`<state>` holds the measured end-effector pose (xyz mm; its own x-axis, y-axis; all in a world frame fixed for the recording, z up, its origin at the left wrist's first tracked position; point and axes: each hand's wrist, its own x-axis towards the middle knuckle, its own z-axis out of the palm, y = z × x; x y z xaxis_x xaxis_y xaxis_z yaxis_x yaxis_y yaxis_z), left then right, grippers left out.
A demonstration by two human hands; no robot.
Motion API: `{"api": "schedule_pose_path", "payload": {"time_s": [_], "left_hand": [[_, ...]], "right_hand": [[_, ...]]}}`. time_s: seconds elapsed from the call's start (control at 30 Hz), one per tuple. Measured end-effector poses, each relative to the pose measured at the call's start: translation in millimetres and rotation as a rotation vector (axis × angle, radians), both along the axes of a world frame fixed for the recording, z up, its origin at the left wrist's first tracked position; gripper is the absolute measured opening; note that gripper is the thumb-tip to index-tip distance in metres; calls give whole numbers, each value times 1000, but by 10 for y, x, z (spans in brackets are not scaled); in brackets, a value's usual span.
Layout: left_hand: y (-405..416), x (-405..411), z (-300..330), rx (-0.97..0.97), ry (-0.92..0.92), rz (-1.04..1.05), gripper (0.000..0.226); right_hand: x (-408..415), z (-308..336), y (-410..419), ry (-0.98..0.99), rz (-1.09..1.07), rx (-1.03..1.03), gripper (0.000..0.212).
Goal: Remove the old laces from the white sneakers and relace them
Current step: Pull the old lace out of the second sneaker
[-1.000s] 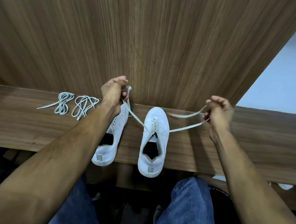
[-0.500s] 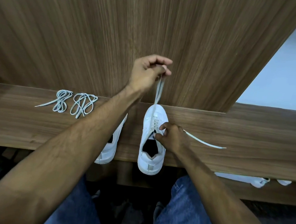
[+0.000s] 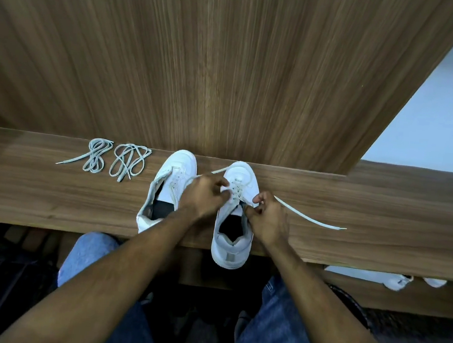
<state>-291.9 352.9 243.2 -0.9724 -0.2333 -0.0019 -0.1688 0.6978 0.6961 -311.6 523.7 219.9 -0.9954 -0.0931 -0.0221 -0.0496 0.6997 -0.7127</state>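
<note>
On the wooden ledge (image 3: 383, 210), the right sneaker (image 3: 236, 214) sits half-laced; the left hand (image 3: 203, 196) pinches one end of the lace (image 3: 309, 218), the right hand (image 3: 268, 217) grips the eyelet flap. Keep tension even while threading.

A wooden ledge (image 3: 382, 215) is carrying two white sneakers, the left sneaker (image 3: 166, 190) and the right sneaker (image 3: 233, 244). Two lace bundles (image 3: 114, 159) are lying at its left, and a loose lace end (image 3: 310, 217) is trailing right

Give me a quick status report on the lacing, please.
Left hand and right hand both pinching lace at right sneaker. Lace end trailing on shelf. Left sneaker unlaced. Nothing in the way.
</note>
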Motion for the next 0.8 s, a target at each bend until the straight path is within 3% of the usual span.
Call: {"api": "schedule_pose_path", "payload": {"time_s": [0.1,0.2,0.3,0.4,0.47,0.63,0.8], "left_hand": [[189,21,-111,-265,-37,-185,35],[307,31,-177,-376,-63,-132,33],[292,34,-221,-291,-20,-72,33],[195,16,-246,-19,36,0,32],[185,-1,-234,-13,19,-8,33],[333,8,-172,-515,3,-167,33],[447,-45,-53,-655,-15,-185,24]], "right_hand": [[2,24,-6,-14,15,15,17],[-20,16,14,-37,-8,-7,18],[-32,-35,38,-88,-65,-158,19],[-70,-180,82,-152,-103,-332,19],[-106,-256,86,-148,-109,-358,17],[-39,-219,50,-61,-92,-267,19],[59,-139,20,-36,-119,-194,11]]}}
